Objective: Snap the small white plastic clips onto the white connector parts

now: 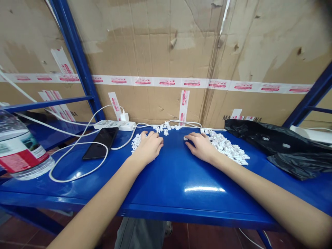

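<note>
On the blue table, my left hand point(148, 147) rests over the right side of a pile of tiny white pieces point(136, 142). Its fingers are bent; whatever lies under them is hidden. To the right, my right hand point(201, 146) has its fingers closed around a small white piece point(185, 138), which shows at the fingertips. Just beyond that hand spreads a larger pile of white plastic parts point(229, 148). Between the hands, near the back edge, lies a loose group of small white parts point(166, 128).
A black phone point(101, 143), looped white cable point(77, 142) and power strip point(110, 124) lie on the left, beside a water bottle point(23, 148). Black plastic bags point(267, 138) lie on the right. Cardboard point(155, 52) stands behind the blue table point(171, 186).
</note>
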A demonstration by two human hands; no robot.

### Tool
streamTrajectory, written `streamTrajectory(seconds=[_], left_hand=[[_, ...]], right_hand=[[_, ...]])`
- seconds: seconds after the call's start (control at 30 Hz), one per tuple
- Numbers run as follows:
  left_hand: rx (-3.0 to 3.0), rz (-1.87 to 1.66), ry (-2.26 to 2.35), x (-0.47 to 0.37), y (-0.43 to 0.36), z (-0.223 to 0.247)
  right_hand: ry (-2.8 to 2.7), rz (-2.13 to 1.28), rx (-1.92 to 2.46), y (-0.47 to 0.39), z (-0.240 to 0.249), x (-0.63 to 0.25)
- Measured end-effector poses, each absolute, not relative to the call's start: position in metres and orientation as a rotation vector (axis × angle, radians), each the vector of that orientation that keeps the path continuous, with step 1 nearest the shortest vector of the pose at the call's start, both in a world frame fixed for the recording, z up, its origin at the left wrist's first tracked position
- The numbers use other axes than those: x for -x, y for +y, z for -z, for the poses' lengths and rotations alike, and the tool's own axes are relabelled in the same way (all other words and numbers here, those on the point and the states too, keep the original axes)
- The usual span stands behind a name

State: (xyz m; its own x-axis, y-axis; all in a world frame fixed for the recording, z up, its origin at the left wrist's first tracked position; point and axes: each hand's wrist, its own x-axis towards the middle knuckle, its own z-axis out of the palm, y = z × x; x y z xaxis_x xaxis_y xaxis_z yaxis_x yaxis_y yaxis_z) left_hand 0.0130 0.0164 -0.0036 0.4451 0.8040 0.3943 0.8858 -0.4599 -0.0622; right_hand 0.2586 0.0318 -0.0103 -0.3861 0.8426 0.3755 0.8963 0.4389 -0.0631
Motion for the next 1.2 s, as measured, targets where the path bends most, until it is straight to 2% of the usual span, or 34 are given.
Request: streamTrajectory(seconds=[0.27, 0.63, 0.77, 0.9, 0.97, 1.1, 1.2], left_hand=[[2.442, 0.47, -1.452, -0.016, 0.013, 0.0], [2.464, 0.742, -1.366, -0.021, 0.007, -0.012], [2.427, 1.117, -1.365, -0.03, -0.004, -0.026], [2.03, 1.804, -1.409, -0.051, -0.052, -0.029], [1.804, 1.991, -1.497, -0.059, -0.08, -0.018], [1.733, 2.033, -1.793, -0.057, -0.112, 0.011], [1.757, 1.976, -1.789, -0.045, -0.109, 0.027]], right_hand=[[-2.384, 0.122, 1.253, 0.026, 0.003, -0.257], [-2.435, -0.04, 1.037, 0.027, 0.009, -0.255], [-2.329, -0.248, 1.045, 0.021, 0.009, -0.25], [-2.325, -0.351, 0.995, 0.014, 0.01, -0.245], [-2.322, -0.392, 0.965, 0.007, 0.007, -0.243], [-2.218, -0.508, 0.882, -0.008, 0.001, -0.237], [-2.17, -0.622, 0.799, -0.017, 0.001, -0.23]])
